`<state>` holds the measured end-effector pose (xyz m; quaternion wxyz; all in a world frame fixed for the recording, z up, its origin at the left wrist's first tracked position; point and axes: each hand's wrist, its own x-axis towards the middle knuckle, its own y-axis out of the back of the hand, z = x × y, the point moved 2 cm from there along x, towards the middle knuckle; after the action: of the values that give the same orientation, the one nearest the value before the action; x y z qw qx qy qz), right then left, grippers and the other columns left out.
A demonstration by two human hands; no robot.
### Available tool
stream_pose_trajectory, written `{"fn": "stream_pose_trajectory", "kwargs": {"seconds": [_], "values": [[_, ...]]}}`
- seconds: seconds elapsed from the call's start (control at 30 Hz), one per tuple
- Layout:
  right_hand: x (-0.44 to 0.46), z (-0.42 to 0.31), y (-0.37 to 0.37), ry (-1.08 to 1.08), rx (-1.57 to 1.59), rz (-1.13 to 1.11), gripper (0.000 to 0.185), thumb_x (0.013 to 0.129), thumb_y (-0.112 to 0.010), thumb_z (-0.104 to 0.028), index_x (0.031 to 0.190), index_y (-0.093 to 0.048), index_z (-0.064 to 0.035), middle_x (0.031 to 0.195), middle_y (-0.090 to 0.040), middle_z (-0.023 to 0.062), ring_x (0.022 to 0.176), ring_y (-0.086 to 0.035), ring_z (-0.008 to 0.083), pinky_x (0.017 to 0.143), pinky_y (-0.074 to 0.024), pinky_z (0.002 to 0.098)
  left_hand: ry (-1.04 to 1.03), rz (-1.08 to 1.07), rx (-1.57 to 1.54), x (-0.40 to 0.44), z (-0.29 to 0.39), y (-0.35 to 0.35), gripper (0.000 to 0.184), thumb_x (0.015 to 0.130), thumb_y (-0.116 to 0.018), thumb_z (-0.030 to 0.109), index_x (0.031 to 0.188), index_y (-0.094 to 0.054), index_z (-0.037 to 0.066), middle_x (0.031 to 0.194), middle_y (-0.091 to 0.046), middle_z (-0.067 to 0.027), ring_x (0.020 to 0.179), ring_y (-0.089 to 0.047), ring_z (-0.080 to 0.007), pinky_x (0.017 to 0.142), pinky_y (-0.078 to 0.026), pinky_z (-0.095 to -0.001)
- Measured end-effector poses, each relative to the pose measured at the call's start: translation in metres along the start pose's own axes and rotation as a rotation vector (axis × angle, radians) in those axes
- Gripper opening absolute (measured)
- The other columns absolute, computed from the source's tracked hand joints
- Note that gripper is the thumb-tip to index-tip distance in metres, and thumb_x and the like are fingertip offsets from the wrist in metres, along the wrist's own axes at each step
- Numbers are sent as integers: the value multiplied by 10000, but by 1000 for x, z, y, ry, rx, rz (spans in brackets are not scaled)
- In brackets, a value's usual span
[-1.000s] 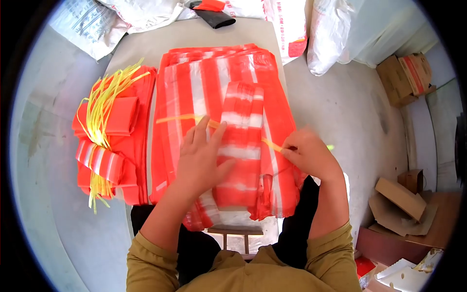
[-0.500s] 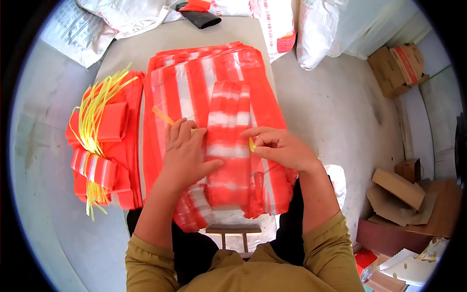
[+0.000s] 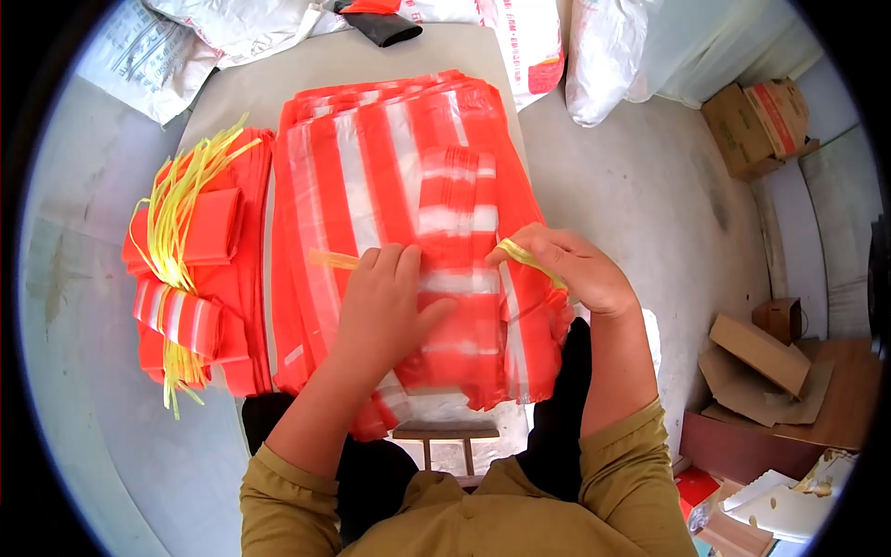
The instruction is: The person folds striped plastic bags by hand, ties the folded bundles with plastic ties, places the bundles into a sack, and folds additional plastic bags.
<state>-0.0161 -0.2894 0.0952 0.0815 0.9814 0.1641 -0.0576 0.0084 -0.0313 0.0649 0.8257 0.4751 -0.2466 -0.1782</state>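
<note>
A folded red-and-white striped bundle (image 3: 458,251) lies on a stack of striped plastic bags (image 3: 353,176). My left hand (image 3: 385,302) rests at the bundle's left edge, fingers together and bent, thumb stretched over the bundle; what is under the fingers is hidden. The end of an orange-looking strip (image 3: 331,260) sticks out left of that hand. At the bundle's right side, my right hand (image 3: 575,267) pinches a yellow strip (image 3: 529,259) between thumb and fingers. Whether the two strip ends join beneath the bundle is hidden.
Yellow strips (image 3: 174,218) lie over red folded bags (image 3: 209,227) and a small striped roll (image 3: 176,318) at the left. White sacks (image 3: 251,28) stand behind the table (image 3: 445,51). Cardboard boxes (image 3: 763,367) sit at the right; a wooden stool (image 3: 445,434) shows below.
The striped bundle has shifted slightly right with my left hand. My right hand has moved right, and more of the yellow strip shows at it than half a second ago.
</note>
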Motion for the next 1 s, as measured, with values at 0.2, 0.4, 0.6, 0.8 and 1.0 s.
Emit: {"fn": "stream_pose_trajectory", "kwargs": {"seconds": [0.2, 0.4, 0.6, 0.8, 1.0], "values": [[3, 8, -7, 79, 243, 26, 401, 1074, -470, -250, 1154, -735, 40, 1216, -718, 142, 1211, -621, 248, 1098, -438, 397, -16, -24, 12, -3, -1, 5, 599, 800, -837, 361, 1277, -661, 45, 974, -627, -102, 925, -624, -306, 821, -498, -441], [19, -5, -42, 47, 18, 54, 362, 1016, -472, -158, 1187, -725, 36, 1236, -715, 170, 1163, -649, 278, 1062, -469, 398, -89, -2, -17, -2, -1, 8, 514, 808, -829, 311, 1247, -689, 84, 930, -606, -78, 883, -614, -296, 755, -499, -435], [42, -6, -71, 288, -301, 28, 289, 989, -516, -84, 1188, -701, 14, 1143, -715, 158, 1040, -673, 301, 936, -530, 394, -172, 69, -11, -3, -5, 4, 341, 855, -759, 202, 1171, -700, 90, 896, -593, -81, 840, -595, -298, 732, -506, -430], [50, 3, -82, 299, -351, 134, 264, 968, -620, -61, 1215, -685, 3, 1086, -714, 141, 988, -678, 295, 882, -547, 392, -50, 89, 142, -16, -22, 25, 241, 834, -737, 70, 1074, -748, 70, 916, -681, -69, 908, -638, -292, 775, -523, -404], [51, 1, -89, 338, -558, 142, 265, 938, -684, -83, 1197, -706, -32, 1018, -701, 111, 902, -694, 283, 793, -567, 384, 160, 173, -383, -21, -33, 47, 234, 808, -779, 28, 1036, -777, 77, 933, -724, -66, 951, -666, -239, 800, -523, -341]]}}
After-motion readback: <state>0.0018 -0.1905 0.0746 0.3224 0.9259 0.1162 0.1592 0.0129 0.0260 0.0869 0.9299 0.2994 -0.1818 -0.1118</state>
